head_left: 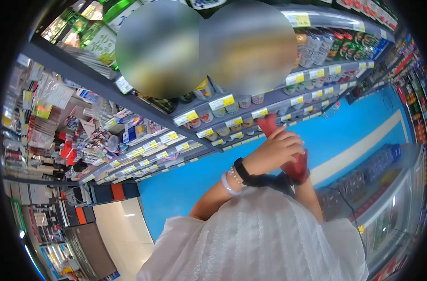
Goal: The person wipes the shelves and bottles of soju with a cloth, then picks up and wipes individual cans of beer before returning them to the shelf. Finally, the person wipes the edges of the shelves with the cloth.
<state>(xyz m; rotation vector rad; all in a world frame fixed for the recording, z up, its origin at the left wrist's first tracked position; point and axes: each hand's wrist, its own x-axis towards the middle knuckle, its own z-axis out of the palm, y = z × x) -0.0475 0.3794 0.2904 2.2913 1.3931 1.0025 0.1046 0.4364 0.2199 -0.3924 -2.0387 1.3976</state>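
Observation:
My left hand (283,146), with a black band and bracelets at the wrist, is closed over a red glove-like fabric piece (297,169). One end of the red fabric sticks out above my left fingers, towards the shelf. My right forearm (312,199) runs up into the lower end of the fabric. The red fabric and my left hand hide my right hand, so its fingers do not show. Both hands are in front of the white blouse (251,234), over the blue floor.
A grey shelf (152,110) with price labels, cans (316,47) and cups runs across the front. Hanging packets (49,98) fill the left. A glass-sided cabinet (391,201) stands close on the right, near stacked blue packs (382,161). A clear bottle (332,110) is on the blue floor (176,192).

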